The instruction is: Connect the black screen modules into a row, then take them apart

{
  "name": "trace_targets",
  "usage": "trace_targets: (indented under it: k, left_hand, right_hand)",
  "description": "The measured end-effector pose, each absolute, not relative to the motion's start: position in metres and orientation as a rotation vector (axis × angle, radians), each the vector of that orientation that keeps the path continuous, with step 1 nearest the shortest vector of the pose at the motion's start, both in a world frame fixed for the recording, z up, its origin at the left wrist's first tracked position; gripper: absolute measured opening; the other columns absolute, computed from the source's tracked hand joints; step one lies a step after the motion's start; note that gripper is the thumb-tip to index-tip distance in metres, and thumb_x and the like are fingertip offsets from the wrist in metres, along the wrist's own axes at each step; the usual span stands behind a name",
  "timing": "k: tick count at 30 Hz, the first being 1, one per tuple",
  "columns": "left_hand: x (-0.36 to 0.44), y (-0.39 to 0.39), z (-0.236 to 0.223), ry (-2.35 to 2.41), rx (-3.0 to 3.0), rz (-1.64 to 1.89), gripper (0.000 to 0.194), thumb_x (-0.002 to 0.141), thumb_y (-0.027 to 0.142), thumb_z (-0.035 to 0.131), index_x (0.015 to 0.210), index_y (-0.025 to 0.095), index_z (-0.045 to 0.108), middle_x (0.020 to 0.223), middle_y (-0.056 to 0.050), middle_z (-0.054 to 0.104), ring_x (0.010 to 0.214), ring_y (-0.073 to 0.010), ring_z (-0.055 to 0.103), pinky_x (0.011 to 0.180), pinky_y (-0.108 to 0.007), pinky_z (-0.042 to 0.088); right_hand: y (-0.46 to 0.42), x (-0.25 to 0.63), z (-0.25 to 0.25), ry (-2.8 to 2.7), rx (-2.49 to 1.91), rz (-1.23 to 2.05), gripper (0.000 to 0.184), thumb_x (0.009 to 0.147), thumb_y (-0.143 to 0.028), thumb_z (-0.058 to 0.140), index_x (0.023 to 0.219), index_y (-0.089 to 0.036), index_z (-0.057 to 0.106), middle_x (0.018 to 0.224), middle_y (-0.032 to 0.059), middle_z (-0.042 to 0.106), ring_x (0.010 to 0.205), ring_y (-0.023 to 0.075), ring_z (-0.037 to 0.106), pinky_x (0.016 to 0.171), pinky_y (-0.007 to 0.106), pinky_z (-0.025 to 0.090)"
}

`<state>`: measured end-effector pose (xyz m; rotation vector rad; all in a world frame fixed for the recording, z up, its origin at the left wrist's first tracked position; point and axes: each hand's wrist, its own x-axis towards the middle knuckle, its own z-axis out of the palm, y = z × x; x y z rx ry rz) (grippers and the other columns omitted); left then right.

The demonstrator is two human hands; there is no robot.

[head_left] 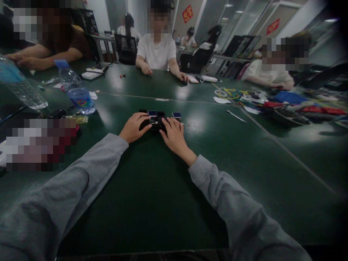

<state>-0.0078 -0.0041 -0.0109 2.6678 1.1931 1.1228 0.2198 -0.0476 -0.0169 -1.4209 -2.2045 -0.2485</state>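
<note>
Several small black box-shaped devices (154, 123) stand close together in a row on the dark green table (141, 203). Two show small bluish-dark squares with pale rims, one square panel (152, 113) by my left fingers and another square panel (176, 115) behind my right fingers. My left hand (134, 127) curves round the left end of the row, fingers over the top and thumb along the front. Over the right part lies my right hand (174, 135), its fingers bent down on the devices and its thumb in front. My fingers hide much of the devices, so their exact kind is unclear.
At left stand a water bottle (78, 94) with a blue cap and a larger tilted bottle (24, 87). A wrench (236, 116) lies right of my hands. Beyond it is a heap of cables and cloth (285, 103). Across the table sits a person in a white shirt (156, 50).
</note>
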Motion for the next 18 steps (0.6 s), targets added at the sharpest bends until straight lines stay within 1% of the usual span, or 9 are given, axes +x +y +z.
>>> trace_targets:
  k: [3,5,8,13,18]
  left_hand:
    - [-0.0083,-0.0031,-0.0131,1.099,2.694,1.139,0.052,0.086,0.045,0.065,0.130,0.021,0.053,0.133,-0.012,0.055,0.126,-0.0279,0.050,0.107,-0.050,0.042]
    - [-0.0095,-0.0020,-0.0141,1.066,2.686,1.151,0.054,0.084,0.042,0.068,0.132,0.023,0.051,0.134,-0.012,0.054,0.126,-0.0283,0.051,0.106,-0.052,0.043]
    - [-0.0114,-0.0003,-0.0147,1.030,2.695,1.140,0.049,0.084,0.037,0.069,0.129,0.024,0.054,0.134,-0.010,0.055,0.126,-0.0278,0.051,0.106,-0.052,0.043]
    - [-0.0140,0.0030,-0.0164,0.968,2.705,1.137,0.043,0.083,0.033,0.071,0.123,0.025,0.059,0.132,-0.009,0.057,0.128,-0.0269,0.049,0.107,-0.052,0.041]
    - [-0.0156,0.0055,-0.0186,1.013,2.654,1.149,0.038,0.081,0.031,0.074,0.117,0.026,0.063,0.130,-0.007,0.060,0.126,-0.0266,0.052,0.105,-0.052,0.043]
  right_hand:
    - [-0.0478,0.2193,-0.0164,-2.209,-1.431,-0.280,0.047,0.101,-0.034,0.038,0.144,-0.015,0.041,0.145,0.0149,0.042,0.138,0.0310,0.030,0.112,0.051,0.027]
    - [-0.0477,0.2197,-0.0163,-2.207,-1.435,-0.282,0.046,0.101,-0.035,0.038,0.144,-0.016,0.041,0.144,0.0146,0.042,0.138,0.0310,0.030,0.111,0.051,0.028]
    - [-0.0475,0.2206,-0.0164,-2.209,-1.425,-0.267,0.046,0.101,-0.035,0.038,0.144,-0.017,0.040,0.144,0.0143,0.042,0.137,0.0310,0.030,0.111,0.051,0.028]
    - [-0.0473,0.2217,-0.0161,-2.226,-1.393,-0.226,0.047,0.100,-0.031,0.040,0.145,-0.020,0.039,0.145,0.0131,0.041,0.137,0.0312,0.030,0.110,0.052,0.028]
    - [-0.0471,0.2222,-0.0163,-2.227,-1.382,-0.252,0.046,0.100,-0.030,0.040,0.145,-0.020,0.039,0.144,0.0131,0.042,0.137,0.0302,0.030,0.109,0.050,0.029]
